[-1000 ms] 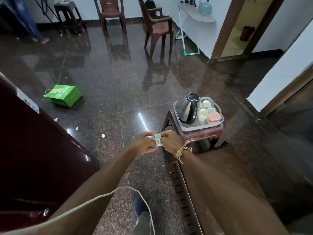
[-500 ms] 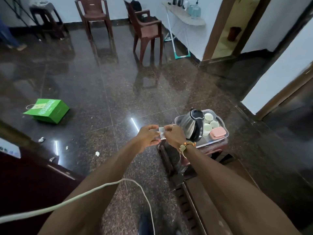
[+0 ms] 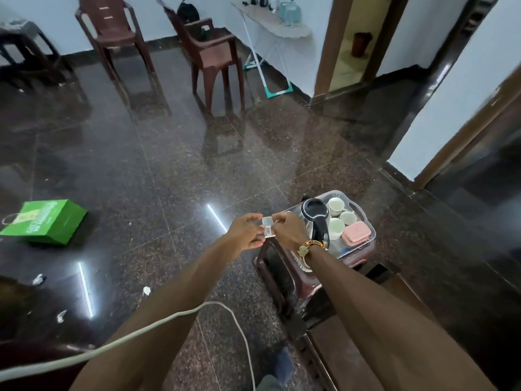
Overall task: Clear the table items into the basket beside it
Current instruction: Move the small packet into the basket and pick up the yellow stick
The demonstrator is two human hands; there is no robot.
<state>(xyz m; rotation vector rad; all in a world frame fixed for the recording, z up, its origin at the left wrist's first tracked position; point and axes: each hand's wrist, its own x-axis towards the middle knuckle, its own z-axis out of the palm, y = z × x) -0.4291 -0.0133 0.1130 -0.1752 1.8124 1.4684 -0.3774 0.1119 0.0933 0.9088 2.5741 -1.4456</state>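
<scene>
At frame centre the left hand [image 3: 245, 232] and right hand [image 3: 287, 228] pinch a small barcoded packet [image 3: 267, 227] between them, just left of the basket [image 3: 361, 218] on a stool [image 3: 284, 272]. It already holds a kettle [image 3: 315, 218], cups [image 3: 336, 206] and a pink box [image 3: 355, 234], so clearing looks nearly finished. The floor to the left lies open.

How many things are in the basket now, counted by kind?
Kettle: 1
Pale cups: 3
Pink lidded box: 1
Total: 5 in the basket; anything hidden beneath does not show.
</scene>
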